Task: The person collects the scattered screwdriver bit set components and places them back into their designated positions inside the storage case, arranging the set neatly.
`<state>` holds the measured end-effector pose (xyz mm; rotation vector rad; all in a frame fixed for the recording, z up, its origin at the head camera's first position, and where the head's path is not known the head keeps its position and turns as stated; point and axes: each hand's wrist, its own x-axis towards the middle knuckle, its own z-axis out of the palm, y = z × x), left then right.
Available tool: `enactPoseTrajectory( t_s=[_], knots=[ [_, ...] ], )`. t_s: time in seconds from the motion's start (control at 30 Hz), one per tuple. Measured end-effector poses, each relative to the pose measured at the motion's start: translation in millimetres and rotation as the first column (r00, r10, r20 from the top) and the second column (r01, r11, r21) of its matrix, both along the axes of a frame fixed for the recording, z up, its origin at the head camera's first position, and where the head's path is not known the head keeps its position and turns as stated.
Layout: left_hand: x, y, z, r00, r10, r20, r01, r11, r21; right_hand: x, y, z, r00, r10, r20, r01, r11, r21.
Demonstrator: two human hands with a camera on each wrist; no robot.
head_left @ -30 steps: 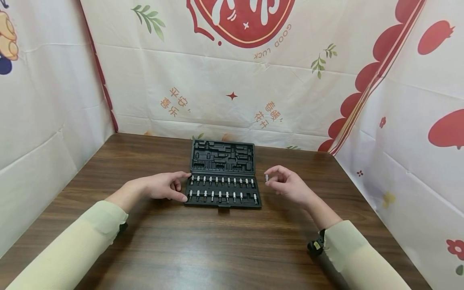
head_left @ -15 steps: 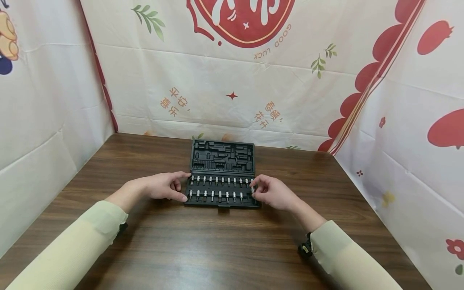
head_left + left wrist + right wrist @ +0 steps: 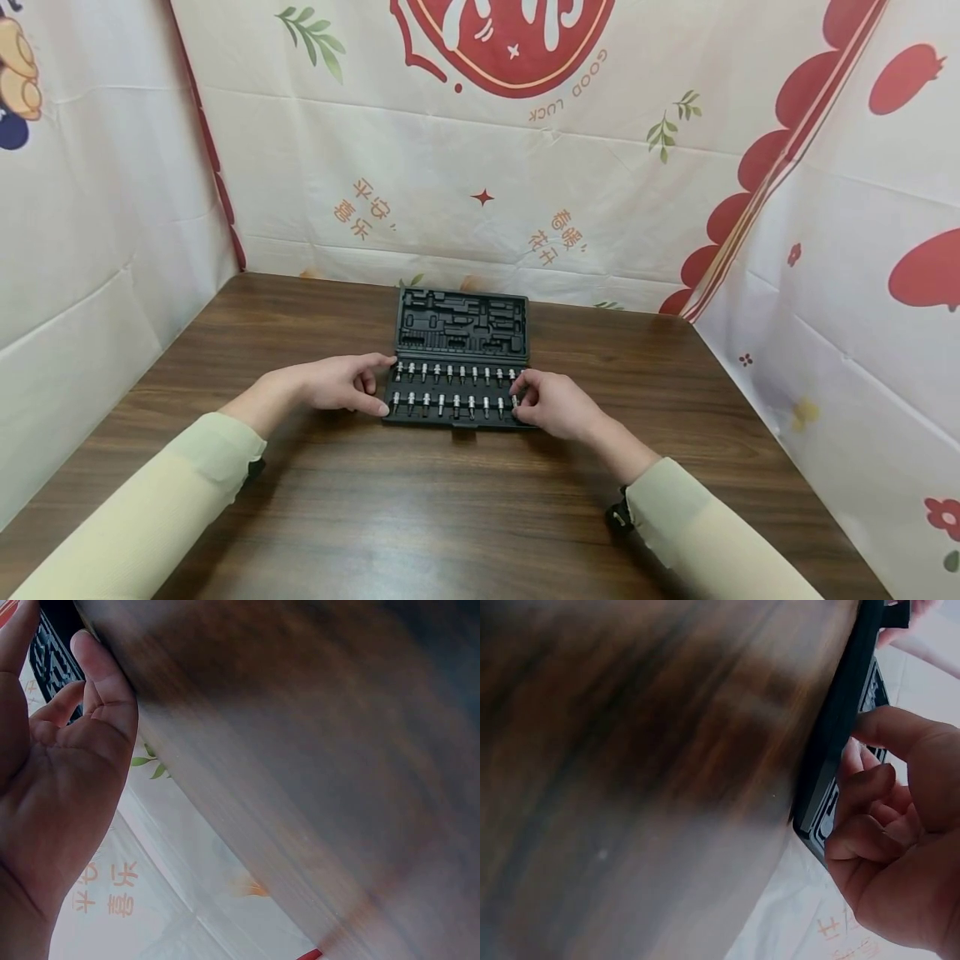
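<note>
A black plastic case [image 3: 450,389] lies unfolded on the table, holding two rows of silver bit sockets with dark tips. My left hand [image 3: 345,385] rests at its left side, index finger at the rear corner and thumb on the front corner, both stretched out. At the right end of the front row, my right hand [image 3: 558,407] pinches a small bit socket [image 3: 515,402] between thumb and index finger, low over the slots. The right wrist view shows the right hand [image 3: 900,825] at the case edge, its other fingers curled; the socket is hidden there.
The case's raised lid [image 3: 463,323], with moulded recesses, stands toward the back. Brown wooden table [image 3: 420,508] surrounds the case. Printed cloth [image 3: 450,167] hangs behind the table and along both sides.
My right hand has come left from beside the case to the front row's right end, bringing the bit socket. The left hand stays at the case's left side.
</note>
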<state>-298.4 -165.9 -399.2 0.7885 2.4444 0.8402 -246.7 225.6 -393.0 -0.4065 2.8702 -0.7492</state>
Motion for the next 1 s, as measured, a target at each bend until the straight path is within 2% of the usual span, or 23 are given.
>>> enactPoseTrajectory(
  t_s=[0.1, 0.37, 0.6, 0.7, 0.83, 1.0],
  knots=[
    [-0.1, 1, -0.5, 1.000, -0.002, -0.005, 0.002, 1.000, -0.001, 1.4, 1, -0.1, 1.000, -0.003, -0.012, 0.003, 1.000, 0.025],
    [0.6, 2, 0.4, 1.000, 0.004, 0.006, -0.004, 1.000, -0.002, -0.8, 10, -1.6, 1.000, 0.013, -0.016, -0.014, 1.000, -0.008],
    [1.6, 2, 1.2, 1.000, 0.003, 0.020, -0.003, 1.000, 0.004, -1.2, 12, 0.3, 0.993, 0.048, -0.105, -0.035, 0.992, 0.119],
    [1.9, 1, 1.8, 1.000, -0.001, 0.018, 0.001, 1.000, 0.000, -0.9, 11, 1.7, 0.981, 0.108, -0.164, -0.077, 0.980, 0.185],
    [1.7, 0, 1.8, 1.000, 0.008, 0.009, -0.007, 1.000, -0.016, 0.1, 10, 4.4, 0.947, 0.218, -0.237, -0.151, 0.950, 0.273],
    [1.7, 0, 2.9, 1.000, 0.010, 0.013, -0.009, 1.000, -0.023, 0.5, 8, 7.0, 0.924, 0.280, -0.261, -0.182, 0.921, 0.343]
  ],
)
